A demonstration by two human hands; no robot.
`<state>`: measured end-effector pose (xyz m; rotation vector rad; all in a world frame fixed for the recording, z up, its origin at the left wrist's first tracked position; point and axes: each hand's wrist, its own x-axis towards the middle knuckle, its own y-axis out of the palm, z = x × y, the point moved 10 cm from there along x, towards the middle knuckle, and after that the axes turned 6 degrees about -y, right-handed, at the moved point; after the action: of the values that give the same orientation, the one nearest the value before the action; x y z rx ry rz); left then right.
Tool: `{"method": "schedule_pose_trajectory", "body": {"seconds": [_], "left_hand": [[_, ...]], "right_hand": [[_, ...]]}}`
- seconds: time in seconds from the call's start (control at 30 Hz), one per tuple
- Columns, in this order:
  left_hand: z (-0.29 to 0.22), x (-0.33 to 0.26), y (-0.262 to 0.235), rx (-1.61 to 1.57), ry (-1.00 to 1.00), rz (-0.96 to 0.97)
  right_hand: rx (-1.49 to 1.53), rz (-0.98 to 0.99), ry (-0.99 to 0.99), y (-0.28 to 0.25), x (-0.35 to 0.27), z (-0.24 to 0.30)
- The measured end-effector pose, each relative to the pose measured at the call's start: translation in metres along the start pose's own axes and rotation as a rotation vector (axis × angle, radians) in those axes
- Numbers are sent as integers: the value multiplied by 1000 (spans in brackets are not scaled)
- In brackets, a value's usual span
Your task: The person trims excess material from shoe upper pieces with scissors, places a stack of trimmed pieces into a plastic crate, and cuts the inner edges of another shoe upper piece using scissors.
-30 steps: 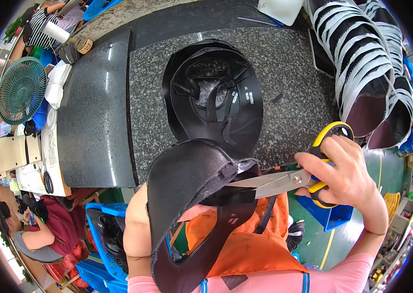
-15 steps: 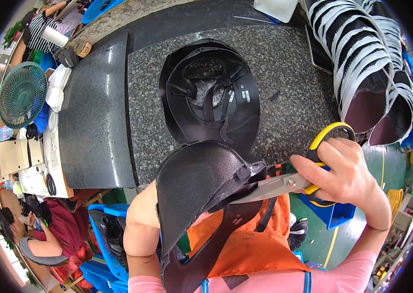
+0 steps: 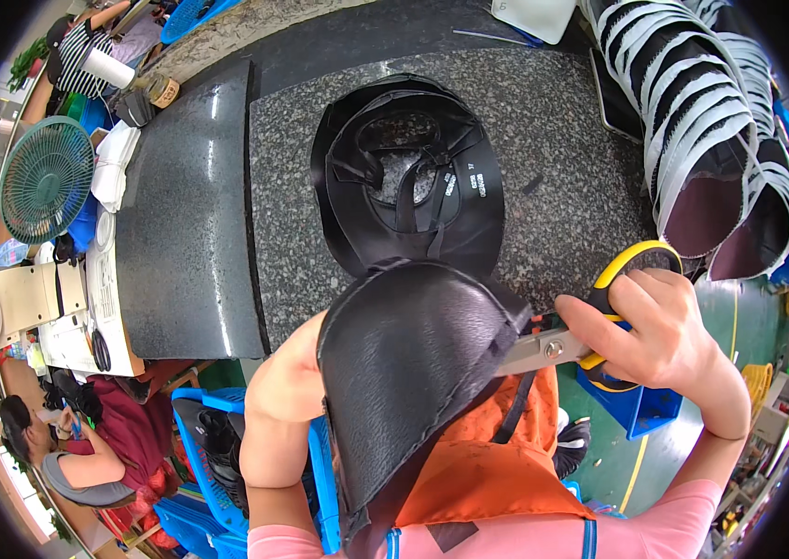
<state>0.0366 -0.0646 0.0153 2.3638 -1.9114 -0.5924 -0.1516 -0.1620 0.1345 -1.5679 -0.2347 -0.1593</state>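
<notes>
My left hand (image 3: 294,384) holds up a black leather shoe upper (image 3: 413,335) at its left side, with the fingers hidden behind the leather. The upper's smooth, rounded face is turned up, and its stitched edge runs down on the right. A pair of scissors (image 3: 543,352) with yellow and black handles is in my right hand (image 3: 651,321), fingers wrapped through the loops. Its blades reach left to the upper's right edge, where their tips pass out of sight beneath it. Just beyond, a few similar black uppers with straps (image 3: 487,210) lie nested on the speckled stone tabletop (image 3: 571,121).
Nested black pieces with pale edges (image 3: 692,121) stand at the far right. A dark slab (image 3: 171,224) adjoins the stone on the left. Blue crates (image 3: 198,438) and a green fan (image 3: 48,177) are further left, and a person (image 3: 87,461) sits there.
The upper has turned so that its smooth face shows and its underside and lower strap are hidden. The scissor blades, partly visible before, are now mostly covered. My right hand has barely moved.
</notes>
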Motion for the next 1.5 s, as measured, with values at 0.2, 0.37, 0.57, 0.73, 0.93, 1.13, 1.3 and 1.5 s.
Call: {"method": "schedule_pose_trajectory", "body": {"seconds": [0.2,0.37,0.57,0.73,0.93,1.13,1.3,1.5], "left_hand": [[7,1,-9,-143,-91,-91],[-17,4,31,-694,85,-8],[-14,5,30,-729,103,14],[-12,4,30,-407,27,-105],[13,2,19,-435,-111,-278],[38,-9,5,-538,-193,-209],[31,-6,7,-475,-132,-164],[16,-8,1,-312,-78,-255]], "right_hand": [[198,47,197,19,-3,-8],[53,0,293,21,-1,-8],[-102,-53,320,17,2,-3],[-182,-117,328,27,1,-3],[-236,-191,325,41,-2,-8],[-189,-250,271,45,0,0],[-284,-218,183,41,0,7],[-299,-218,150,31,-6,6]]}}
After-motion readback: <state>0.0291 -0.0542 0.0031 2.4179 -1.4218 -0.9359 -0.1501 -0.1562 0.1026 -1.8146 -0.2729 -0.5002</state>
